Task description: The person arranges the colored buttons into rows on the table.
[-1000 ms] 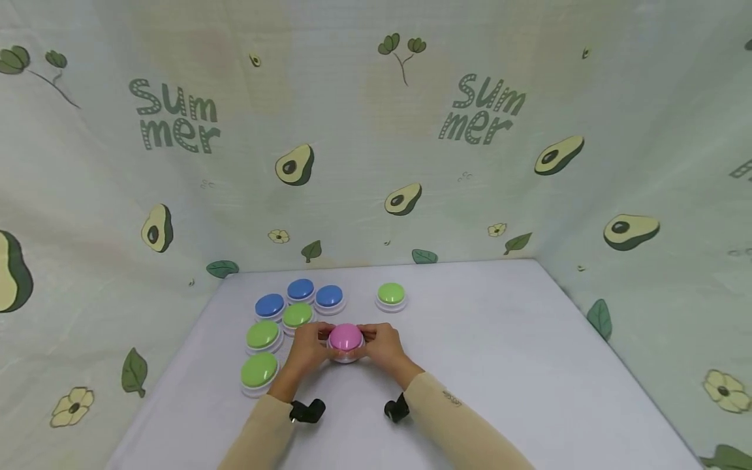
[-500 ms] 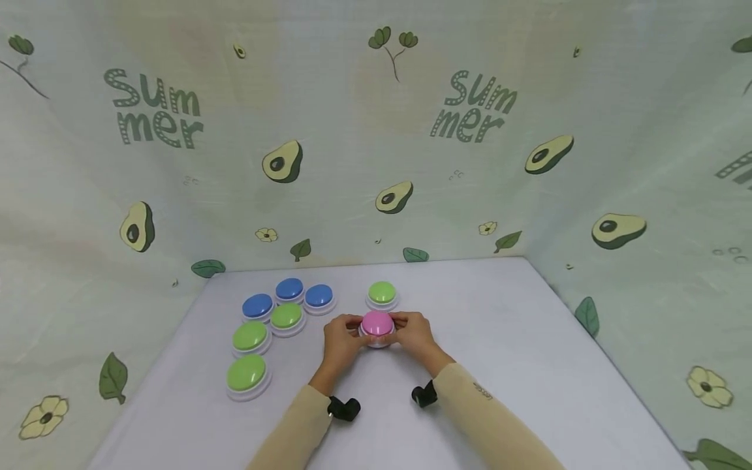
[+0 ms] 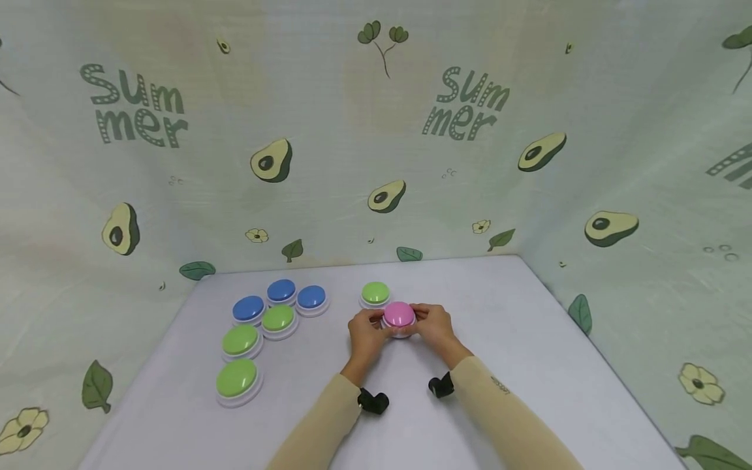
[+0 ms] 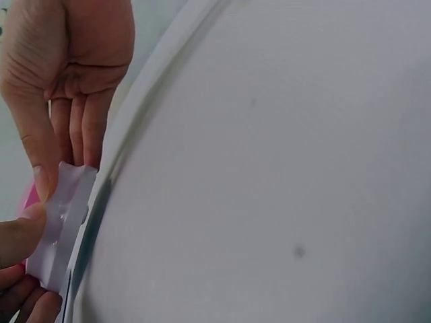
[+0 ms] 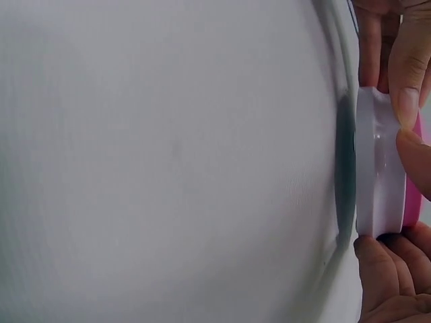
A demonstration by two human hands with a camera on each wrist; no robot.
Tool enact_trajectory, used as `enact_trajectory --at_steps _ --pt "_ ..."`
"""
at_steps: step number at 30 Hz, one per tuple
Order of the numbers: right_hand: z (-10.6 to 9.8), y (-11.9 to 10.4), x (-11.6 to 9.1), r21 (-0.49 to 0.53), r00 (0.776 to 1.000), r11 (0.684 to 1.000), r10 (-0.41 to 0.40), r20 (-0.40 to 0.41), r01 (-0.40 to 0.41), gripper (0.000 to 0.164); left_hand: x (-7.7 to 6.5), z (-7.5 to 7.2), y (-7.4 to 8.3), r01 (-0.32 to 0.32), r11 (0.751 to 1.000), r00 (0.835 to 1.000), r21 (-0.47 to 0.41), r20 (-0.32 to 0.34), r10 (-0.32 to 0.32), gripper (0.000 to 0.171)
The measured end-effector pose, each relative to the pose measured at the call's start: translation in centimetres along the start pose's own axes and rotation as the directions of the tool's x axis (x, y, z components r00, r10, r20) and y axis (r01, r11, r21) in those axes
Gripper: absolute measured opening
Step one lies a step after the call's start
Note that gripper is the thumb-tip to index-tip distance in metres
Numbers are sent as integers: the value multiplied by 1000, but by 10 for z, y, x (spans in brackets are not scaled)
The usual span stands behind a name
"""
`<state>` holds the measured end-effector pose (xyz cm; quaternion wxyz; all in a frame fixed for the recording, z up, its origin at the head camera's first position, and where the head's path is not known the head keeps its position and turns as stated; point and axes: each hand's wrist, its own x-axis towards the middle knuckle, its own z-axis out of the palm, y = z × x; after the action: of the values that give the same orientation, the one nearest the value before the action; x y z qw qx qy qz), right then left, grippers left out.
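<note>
Both hands hold a round push button with a pink dome (image 3: 399, 314) and a white base. My left hand (image 3: 369, 334) grips its left side and my right hand (image 3: 436, 326) its right side. In both wrist views the thumbs meet at the near side of the white base (image 5: 380, 175), while other fingers reach round the rim. The button is level, with a dark shadow under it; I cannot tell whether its base touches the table. Just behind it, slightly to the left, stands a button with a green dome (image 3: 376, 292).
On the left of the white table (image 3: 517, 365) stand three blue buttons (image 3: 311, 297) at the back and three green buttons (image 3: 239, 340) in front of them. A cloth printed with avocados (image 3: 382, 124) hangs behind and at the sides.
Both hands have carried the pink button to the right and a little farther back, from beside the group on the left to just in front of the lone green button.
</note>
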<state>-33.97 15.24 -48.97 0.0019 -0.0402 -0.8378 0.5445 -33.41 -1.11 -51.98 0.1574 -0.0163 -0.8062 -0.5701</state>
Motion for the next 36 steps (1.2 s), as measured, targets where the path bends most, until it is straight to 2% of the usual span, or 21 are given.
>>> enact_trajectory --at_steps 8,16,19,27,36 --pt "-10 3 13 -50 999 999 11 -48 -13 66 5 20 6 32 999 999 -13 -34 -33 39" --pt "-10 7 25 -24 994 999 29 -104 -32 67 16 34 5 -24 1000 1000 -8 -21 24 32" --pt "-12 10 33 3 993 1000 23 -117 -23 68 19 39 7 -33 999 999 -32 -6 33 36" --pt "-20 13 46 -12 991 1000 23 -129 -24 70 22 53 14 14 989 998 -146 55 -6 52" --pt "-22 15 57 1 994 1000 2 -113 -2 66 26 63 11 14 991 993 -134 122 2 65"
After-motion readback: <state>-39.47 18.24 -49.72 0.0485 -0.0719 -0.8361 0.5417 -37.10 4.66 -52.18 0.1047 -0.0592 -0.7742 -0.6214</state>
